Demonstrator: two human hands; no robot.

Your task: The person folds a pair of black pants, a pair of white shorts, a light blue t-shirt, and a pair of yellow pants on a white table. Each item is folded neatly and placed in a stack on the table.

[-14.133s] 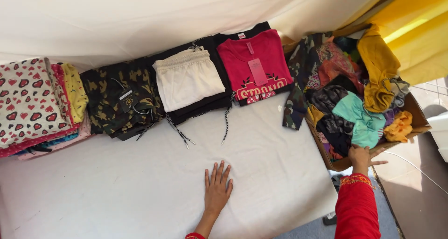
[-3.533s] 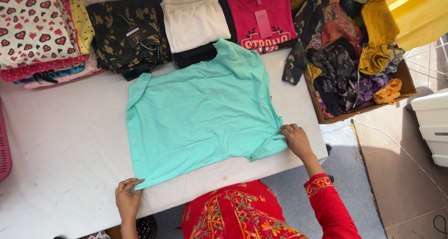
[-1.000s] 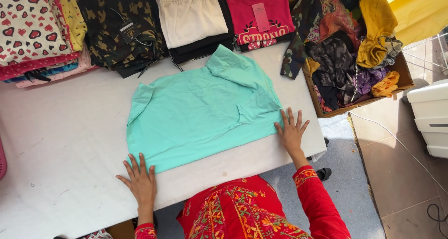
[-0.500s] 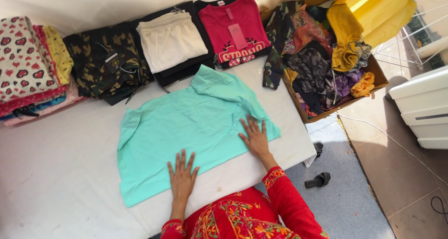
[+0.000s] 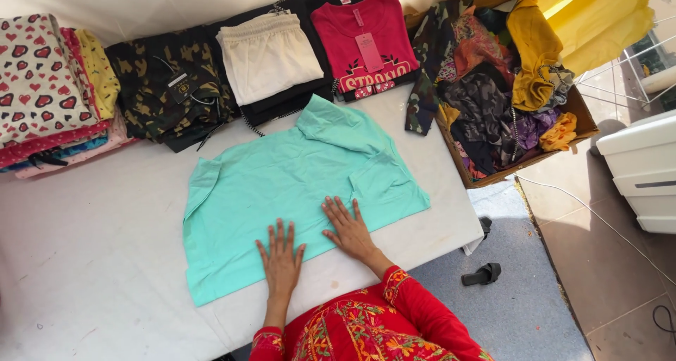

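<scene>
A mint green shirt (image 5: pixel 282 181) lies spread flat on the white table (image 5: pixel 84 262), collar toward the far side. My left hand (image 5: pixel 280 257) presses flat on the shirt's near hem, fingers apart. My right hand (image 5: pixel 348 228) lies flat beside it, a little farther right on the shirt's lower part. Both palms are down and neither hand grips the cloth. Red embroidered sleeves cover my wrists.
Folded clothes line the far edge: a heart-print stack (image 5: pixel 39 86), a camouflage piece (image 5: pixel 169 83), a cream garment (image 5: pixel 267 54) and a red shirt (image 5: pixel 362 40). A cardboard box (image 5: pixel 524 160) of loose clothes stands at the right. White drawers (image 5: pixel 644 174) and a sandal (image 5: pixel 482 274) are on the floor.
My hands have slid from the shirt's outer edges toward its middle and now lie close together on the near hem. The shirt lies flatter than before.
</scene>
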